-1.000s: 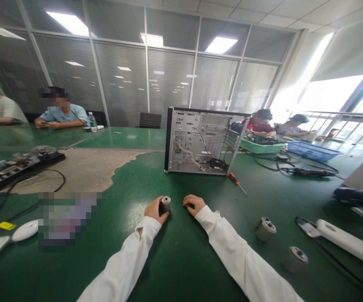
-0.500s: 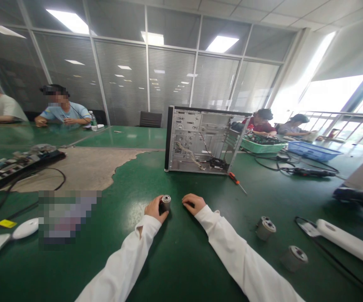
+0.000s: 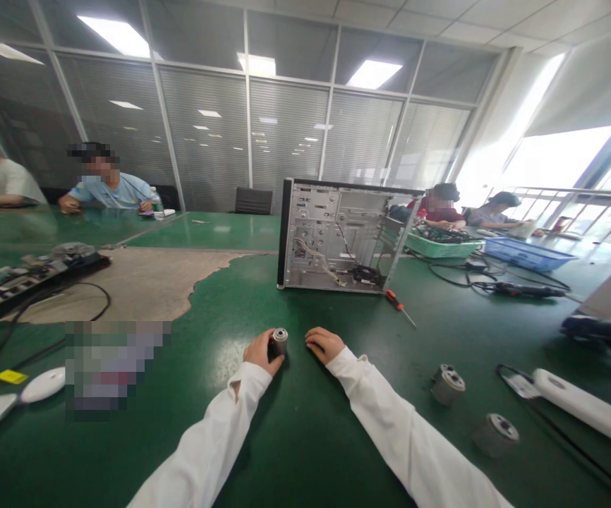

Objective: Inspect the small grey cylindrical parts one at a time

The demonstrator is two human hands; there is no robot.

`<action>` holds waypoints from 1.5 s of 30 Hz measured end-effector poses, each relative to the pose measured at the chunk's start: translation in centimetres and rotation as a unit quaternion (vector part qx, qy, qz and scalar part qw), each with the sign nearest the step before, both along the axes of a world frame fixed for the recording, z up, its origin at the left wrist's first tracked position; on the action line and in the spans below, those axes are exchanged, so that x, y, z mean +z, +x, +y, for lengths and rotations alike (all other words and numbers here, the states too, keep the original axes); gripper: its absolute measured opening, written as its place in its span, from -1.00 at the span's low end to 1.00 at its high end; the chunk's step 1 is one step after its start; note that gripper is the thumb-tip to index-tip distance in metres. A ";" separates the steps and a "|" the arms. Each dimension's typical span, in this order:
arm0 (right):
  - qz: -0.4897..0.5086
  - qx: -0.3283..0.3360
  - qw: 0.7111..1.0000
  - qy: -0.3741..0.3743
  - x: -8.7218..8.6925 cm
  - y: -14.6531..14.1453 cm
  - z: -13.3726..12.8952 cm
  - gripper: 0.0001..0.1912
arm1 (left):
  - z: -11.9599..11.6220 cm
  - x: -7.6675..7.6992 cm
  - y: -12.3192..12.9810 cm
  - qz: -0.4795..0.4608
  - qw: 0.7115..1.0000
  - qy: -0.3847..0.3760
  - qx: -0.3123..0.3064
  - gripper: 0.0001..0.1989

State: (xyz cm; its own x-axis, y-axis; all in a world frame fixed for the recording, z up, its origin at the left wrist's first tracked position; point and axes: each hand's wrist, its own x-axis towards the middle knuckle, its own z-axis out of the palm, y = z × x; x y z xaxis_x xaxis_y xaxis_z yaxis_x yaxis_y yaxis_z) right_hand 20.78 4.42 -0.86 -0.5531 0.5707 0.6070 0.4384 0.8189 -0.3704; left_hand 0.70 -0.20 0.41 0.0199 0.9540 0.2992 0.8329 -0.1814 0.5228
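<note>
Near the middle of the green table (image 3: 295, 430), my left hand (image 3: 261, 352) is closed around a small silver metal cylinder (image 3: 281, 341), which stands upright with its round top showing. My right hand (image 3: 325, 343) rests on the table to the right of it, apart from the cylinder, with its fingers bent together and nothing seen in them. Two similar cylinders stand farther right: one (image 3: 448, 385) beyond my right sleeve, the other (image 3: 497, 435) nearer the front.
An open computer case (image 3: 337, 236) stands behind my hands, with an orange screwdriver (image 3: 401, 307) by its corner. Green (image 3: 443, 246) and blue (image 3: 528, 255) baskets, cables and a white power strip (image 3: 591, 409) lie right. Electronics (image 3: 35, 275) lie left. Several people sit around.
My right hand's fingers have shifted slightly and lie a little flatter. My left hand and the cylinder have not moved. The person in light blue at the far left has moved a hand towards the bottle.
</note>
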 end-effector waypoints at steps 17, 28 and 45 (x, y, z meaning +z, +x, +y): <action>0.120 -0.147 0.976 -0.105 -1.0 0.8 1.5 -0.80 | 0.3 -0.4 -0.1 -0.003 1.000 -0.001 0.001 -0.43; 0.165 -0.161 0.964 -0.130 0.6 0.3 0.1 -0.80 | 0.6 -0.9 -0.3 -0.007 1.000 0.014 -0.014 -0.43; 0.057 -0.117 0.980 -0.147 2.5 2.9 -12.6 -0.40 | -1.8 0.8 2.4 -0.162 0.951 -0.022 -0.263 -0.66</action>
State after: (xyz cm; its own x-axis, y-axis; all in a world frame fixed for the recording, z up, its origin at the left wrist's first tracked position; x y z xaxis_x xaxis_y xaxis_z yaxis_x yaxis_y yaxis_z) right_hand 23.66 -8.16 1.60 -0.3239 0.8341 0.4466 0.5444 0.5504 -0.6330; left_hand 3.06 -2.04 1.21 0.4115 0.8491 0.3313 0.4272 -0.5007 0.7528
